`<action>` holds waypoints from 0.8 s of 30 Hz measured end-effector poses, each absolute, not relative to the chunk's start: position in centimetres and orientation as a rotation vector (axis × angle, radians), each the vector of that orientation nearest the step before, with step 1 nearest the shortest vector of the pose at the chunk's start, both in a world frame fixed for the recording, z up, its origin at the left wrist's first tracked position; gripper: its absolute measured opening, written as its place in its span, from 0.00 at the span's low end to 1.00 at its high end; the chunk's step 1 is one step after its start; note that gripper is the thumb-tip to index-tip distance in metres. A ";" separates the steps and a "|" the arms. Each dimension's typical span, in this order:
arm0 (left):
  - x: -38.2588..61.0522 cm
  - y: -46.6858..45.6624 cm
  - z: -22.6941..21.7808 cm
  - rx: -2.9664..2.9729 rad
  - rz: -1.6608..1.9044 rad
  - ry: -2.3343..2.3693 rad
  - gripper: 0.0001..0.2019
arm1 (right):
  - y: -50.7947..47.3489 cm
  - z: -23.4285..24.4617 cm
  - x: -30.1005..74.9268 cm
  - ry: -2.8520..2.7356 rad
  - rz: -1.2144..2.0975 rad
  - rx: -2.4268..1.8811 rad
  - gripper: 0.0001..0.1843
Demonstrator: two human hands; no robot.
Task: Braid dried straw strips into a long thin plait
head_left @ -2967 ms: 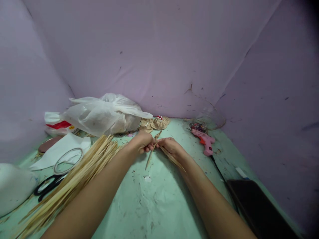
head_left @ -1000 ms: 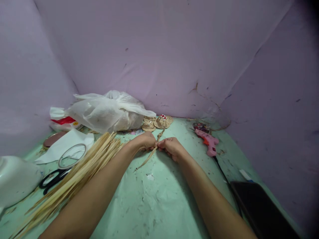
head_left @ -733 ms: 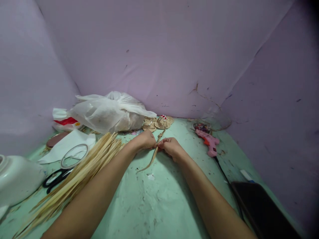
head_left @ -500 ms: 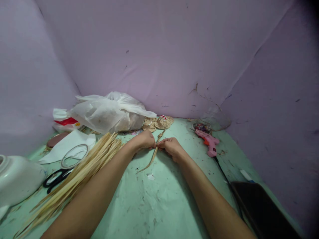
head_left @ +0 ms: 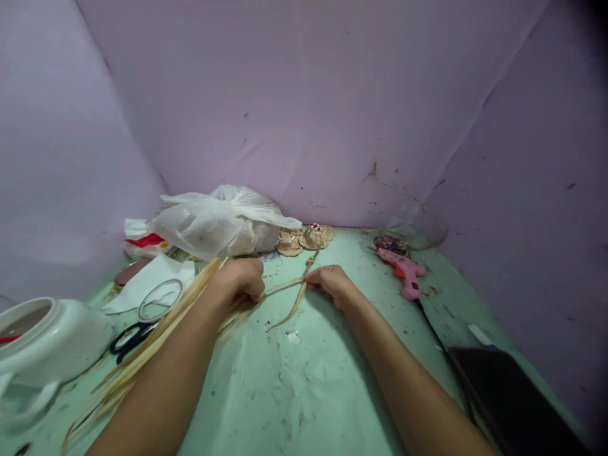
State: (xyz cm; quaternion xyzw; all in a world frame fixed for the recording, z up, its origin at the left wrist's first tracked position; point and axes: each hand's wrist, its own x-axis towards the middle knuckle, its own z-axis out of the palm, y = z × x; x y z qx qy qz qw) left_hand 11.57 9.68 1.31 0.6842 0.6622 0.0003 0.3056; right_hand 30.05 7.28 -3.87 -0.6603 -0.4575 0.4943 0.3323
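My left hand (head_left: 244,278) is closed on a pale straw strip (head_left: 284,287), which runs taut across to my right hand (head_left: 332,283). The right fingers pinch the strip where it meets a short knotted straw piece (head_left: 311,259). From that crossing a loose straw tail (head_left: 292,309) hangs down toward the lower left and rests on the table. A bundle of dried straw strips (head_left: 190,310) lies beneath and beside my left forearm, partly hidden by it.
Woven straw pieces (head_left: 318,237) lie at the back beside a white plastic bag (head_left: 213,225). A pink glue gun (head_left: 403,272) and dark phone-like slab (head_left: 508,392) are on the right. Black-handled scissors (head_left: 128,339), a wire ring (head_left: 161,301) and a white pot (head_left: 71,339) stand left.
My left hand has moved left, away from my right hand, drawing the straw strip out between them. My right hand keeps its pinch. The view has shifted slightly left.
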 end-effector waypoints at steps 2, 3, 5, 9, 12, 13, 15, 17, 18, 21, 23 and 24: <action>11.9 9.7 0.8 1.927 -0.088 1.771 0.11 | 7.3 -3.9 30.1 -1.198 1.294 -1.719 0.07; 11.9 9.8 0.8 2.001 -0.150 1.766 0.10 | 7.3 -4.0 30.2 -1.201 1.295 -1.714 0.07; 11.7 10.0 1.4 2.071 -0.160 1.684 0.06 | 7.4 -4.1 30.2 -1.205 1.301 -1.709 0.06; 11.2 10.4 2.8 2.088 -0.060 1.394 0.02 | 7.6 -4.4 30.3 -1.175 1.325 -1.692 0.04; 12.6 10.3 2.4 2.159 0.085 1.272 0.06 | 7.6 -4.3 30.3 -1.150 1.333 -1.680 0.04; 13.3 10.2 2.1 2.190 0.120 1.299 0.06 | 7.6 -4.3 30.2 -1.145 1.335 -1.680 0.04; 14.9 10.0 1.2 2.276 0.180 1.419 0.08 | 7.6 -4.1 30.2 -1.139 1.341 -1.681 0.03; 16.0 9.9 0.5 2.336 0.213 1.489 0.08 | 7.6 -4.1 30.2 -1.142 1.350 -1.676 0.03; 16.4 10.0 0.2 2.349 0.224 1.492 0.09 | 7.6 -4.1 30.2 -1.148 1.354 -1.670 0.03; 16.6 10.1 -0.3 2.337 0.264 1.467 0.10 | 7.7 -4.1 30.3 -1.144 1.372 -1.655 0.03; 16.5 10.3 -0.5 2.313 0.282 1.459 0.11 | 7.7 -4.2 30.4 -1.127 1.389 -1.647 0.03; 16.4 10.3 -0.6 2.296 0.278 1.447 0.11 | 7.7 -4.1 30.4 -1.120 1.396 -1.640 0.03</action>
